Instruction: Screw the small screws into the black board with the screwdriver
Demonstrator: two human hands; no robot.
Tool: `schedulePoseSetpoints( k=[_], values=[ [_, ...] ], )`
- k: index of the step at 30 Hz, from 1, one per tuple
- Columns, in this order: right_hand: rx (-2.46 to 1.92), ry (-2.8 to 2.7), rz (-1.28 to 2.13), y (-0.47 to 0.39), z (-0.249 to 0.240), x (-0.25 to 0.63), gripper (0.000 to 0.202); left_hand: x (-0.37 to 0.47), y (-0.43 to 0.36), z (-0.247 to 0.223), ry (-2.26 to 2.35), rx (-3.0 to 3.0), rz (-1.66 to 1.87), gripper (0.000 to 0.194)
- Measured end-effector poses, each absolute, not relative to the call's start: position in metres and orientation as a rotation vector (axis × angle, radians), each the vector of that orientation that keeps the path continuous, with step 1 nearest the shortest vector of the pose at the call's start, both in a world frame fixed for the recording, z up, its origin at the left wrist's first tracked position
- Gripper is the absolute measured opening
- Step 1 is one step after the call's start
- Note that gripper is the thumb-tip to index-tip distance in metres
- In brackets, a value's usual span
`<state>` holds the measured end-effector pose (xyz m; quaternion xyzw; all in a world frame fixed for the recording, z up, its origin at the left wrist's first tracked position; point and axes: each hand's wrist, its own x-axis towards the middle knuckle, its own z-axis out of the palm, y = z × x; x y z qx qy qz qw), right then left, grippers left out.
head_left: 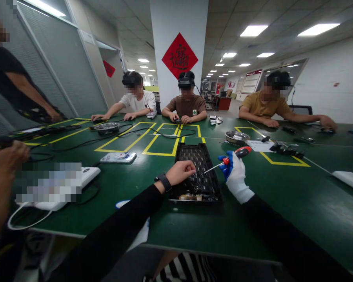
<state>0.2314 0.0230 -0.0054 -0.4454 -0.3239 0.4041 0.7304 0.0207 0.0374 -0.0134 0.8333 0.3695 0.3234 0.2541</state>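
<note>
My left hand (pixel 180 172), bare and with a dark watch (pixel 164 182) on its wrist, is over the left side of a black tray-like case (pixel 215 182). Its fingers are curled together; whatever they may hold is too small to make out. Rows of small dark and shiny pieces fill the case, and a brownish part (pixel 190 197) lies along its near edge. In a white and blue glove, my right hand (pixel 234 174) grips a screwdriver (pixel 243 152) with a red and black handle. The screwdriver's thin shaft points left, its tip over the case.
Left of the case lie a phone in a clear case (pixel 118 157) and a white box-shaped device (pixel 90 176) with cables. Metal bowls (pixel 237 137) and a white paper (pixel 260 146) are farther back. Several people sit across the green table (pixel 282 211); another person's hand (pixel 10 160) reaches in at left.
</note>
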Motion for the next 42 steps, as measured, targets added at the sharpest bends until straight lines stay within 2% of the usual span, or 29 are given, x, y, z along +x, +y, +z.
schedulePoseSetpoints(
  k=[5,11,16,18,21,24,29,35,39,42],
  values=[
    [-1.290,-0.907,0.891,0.041,-0.016,0.259,0.041,0.022,0.032,-0.013,1.083,2.340,0.792,0.021],
    [-1.870,-1.639,0.394,0.052,-0.026,0.270,0.045,0.021,0.032,-0.011,1.233,2.390,0.782,0.039],
    [-2.162,-1.769,0.081,0.042,-0.016,0.260,0.059,0.021,0.031,-0.010,1.258,2.388,0.759,0.046],
    [-2.125,-1.797,-0.077,0.032,-0.005,0.254,0.057,0.021,0.031,-0.010,1.252,2.378,0.764,0.045],
    [-1.687,-2.061,-0.344,0.020,0.014,0.237,0.043,0.020,0.030,-0.009,1.239,2.381,0.767,0.045],
    [-1.374,-2.502,-0.360,0.018,0.024,0.217,0.031,0.020,0.030,-0.010,1.240,2.397,0.765,0.045],
    [-1.523,-2.750,-0.385,0.029,0.012,0.193,0.030,0.021,0.029,-0.010,1.245,2.388,0.789,0.044],
    [-1.575,-2.641,-0.301,0.032,0.002,0.192,0.020,0.020,0.027,-0.008,1.217,2.406,0.808,0.042],
    [-1.547,-2.382,-0.048,0.026,0.000,0.198,0.023,0.020,0.029,-0.009,1.204,2.396,0.820,0.043],
    [-1.345,-2.162,0.184,0.022,-0.002,0.202,0.021,0.019,0.029,-0.010,1.201,2.390,0.866,0.042]
  ],
)
